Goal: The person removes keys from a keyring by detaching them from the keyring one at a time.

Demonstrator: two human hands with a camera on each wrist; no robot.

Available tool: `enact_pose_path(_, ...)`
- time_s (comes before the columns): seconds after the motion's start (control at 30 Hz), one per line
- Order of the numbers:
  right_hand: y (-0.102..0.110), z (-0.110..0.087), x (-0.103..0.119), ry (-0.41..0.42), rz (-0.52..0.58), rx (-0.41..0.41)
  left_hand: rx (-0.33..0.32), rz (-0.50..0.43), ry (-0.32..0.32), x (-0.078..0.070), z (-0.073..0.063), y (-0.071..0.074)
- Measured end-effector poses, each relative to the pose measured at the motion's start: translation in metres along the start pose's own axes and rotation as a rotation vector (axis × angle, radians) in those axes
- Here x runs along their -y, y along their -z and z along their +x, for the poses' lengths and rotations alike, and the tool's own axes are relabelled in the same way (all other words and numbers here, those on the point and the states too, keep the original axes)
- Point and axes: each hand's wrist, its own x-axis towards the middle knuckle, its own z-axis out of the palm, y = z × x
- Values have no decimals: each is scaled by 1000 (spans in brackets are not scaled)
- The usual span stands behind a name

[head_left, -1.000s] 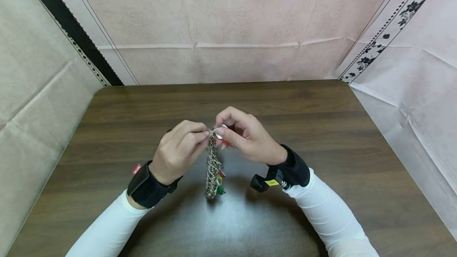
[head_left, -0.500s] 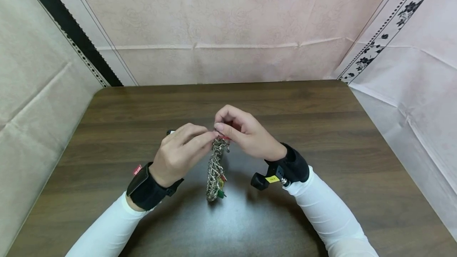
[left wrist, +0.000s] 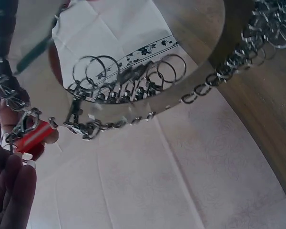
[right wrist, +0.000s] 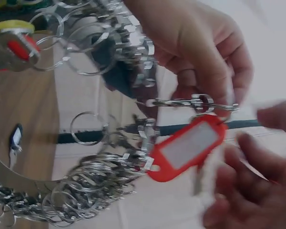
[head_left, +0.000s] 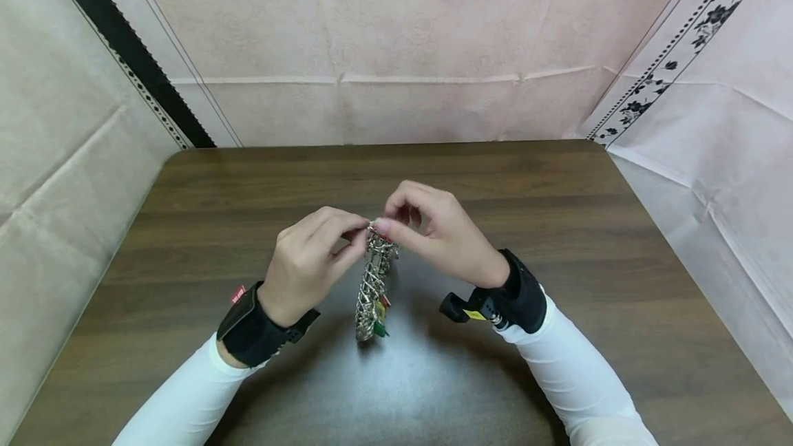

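Between the hands hangs a large hoop strung with silvery split rings and swivel clasps (head_left: 372, 284). Yellow and green key tags (head_left: 379, 315) dangle low on it. My left hand (head_left: 306, 260) pinches a clasp (right wrist: 200, 102) at the top of the bunch. Below that clasp hangs a red key tag (right wrist: 190, 148) with a white label; a blurred key (right wrist: 197, 181) shows beneath it. My right hand (head_left: 446, 236) is close by on the right, its fingers loosely curled. In the right wrist view its blurred thumb and fingers stand slightly apart from the tag.
Through the hoop, a key with a dark tag (right wrist: 15, 143) shows on the brown wooden table (head_left: 204, 281); in the head view my left hand hides it. Pale patterned cloth (head_left: 434, 47) stands behind the table's far edge and along both sides.
A second ago my right fingers held the red tag and clasp beside the bunch. Now the tag hangs at the bunch's top, and my right hand has drawn back a little to the right.
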Motion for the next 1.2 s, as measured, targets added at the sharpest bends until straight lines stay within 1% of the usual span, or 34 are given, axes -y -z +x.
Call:
enact_pose_path(0.07, 0, -1, 1, -1, -26, 64, 9, 7, 14, 1, 0, 1)
enact_pose_path(0.13, 0, 0, 1, 8, -40, 105, 28, 11, 30, 1, -1, 1)
enact_pose_path(0.27, -2, 1, 0, 10, -33, 133, 53, 2, 63, 1, -1, 3)
enact_pose_path(0.33, -2, 1, 0, -5, -23, 152, 65, -1, 78, 0, -1, 4)
enact_pose_path(0.43, -2, 1, 0, -30, -3, 172, 65, -8, 99, 0, 0, 5)
enact_pose_path(0.53, -3, 1, 0, -42, 44, 169, 63, -21, 121, -1, 1, 5)
enact_pose_path(0.7, -6, 0, -4, -56, 158, 142, 60, -73, 152, -1, 2, 5)
enact_pose_path(0.8, -8, -1, -4, -71, 212, 121, 48, -150, 157, 0, 2, 6)
enact_pose_path(0.87, -9, -2, -5, -76, 239, 106, 42, -220, 163, 1, 2, 6)
enact_pose_path(0.97, -8, -2, -4, -74, 248, 87, 41, -301, 179, 4, 2, 5)
enact_pose_path(1.03, -8, -2, -3, -65, 255, 80, 60, -324, 197, 5, 2, 4)
enact_pose_path(1.2, -4, -1, -3, -42, 267, 75, 120, -337, 219, 8, 4, 4)
